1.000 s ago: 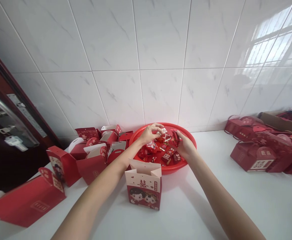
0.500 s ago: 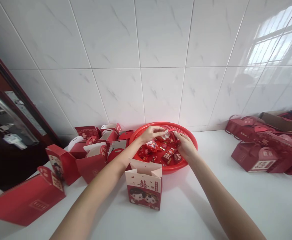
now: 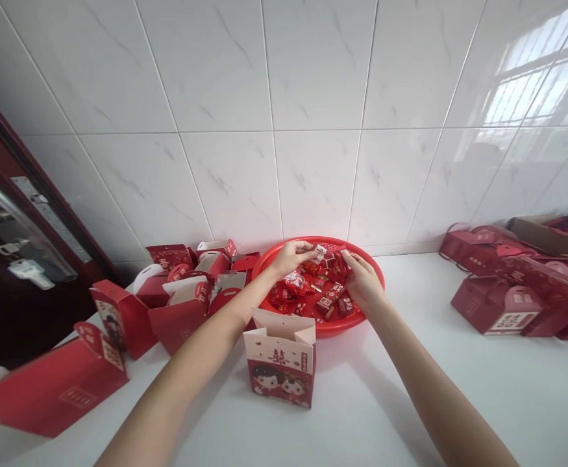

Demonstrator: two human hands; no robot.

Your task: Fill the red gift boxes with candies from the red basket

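Both my hands reach into a round red plastic basket (image 3: 372, 293) by the tiled wall. It holds several small red wrapped sweets (image 3: 330, 297). My left hand (image 3: 291, 256) pinches a small red and white sweet packet (image 3: 319, 251) over the basket's middle. My right hand (image 3: 365, 285) is curled over the sweets, its fingers closed on a small red packet (image 3: 341, 258) beside the left hand's one. An open gift box (image 3: 280, 357), pink on top with two cartoon figures on red below, stands upright on the white counter in front of the basket, between my forearms.
Open red gift boxes (image 3: 181, 295) are heaped left of the basket, two more (image 3: 52, 389) nearer the left front. Closed red boxes with handles (image 3: 500, 305) sit at the right beside a cardboard carton (image 3: 546, 237). A dark door with a metal lock (image 3: 15, 253) is at far left.
Both hands have risen slightly and drawn closer together over the basket, each keeping its pinch on a small packet. The gift box has not moved.
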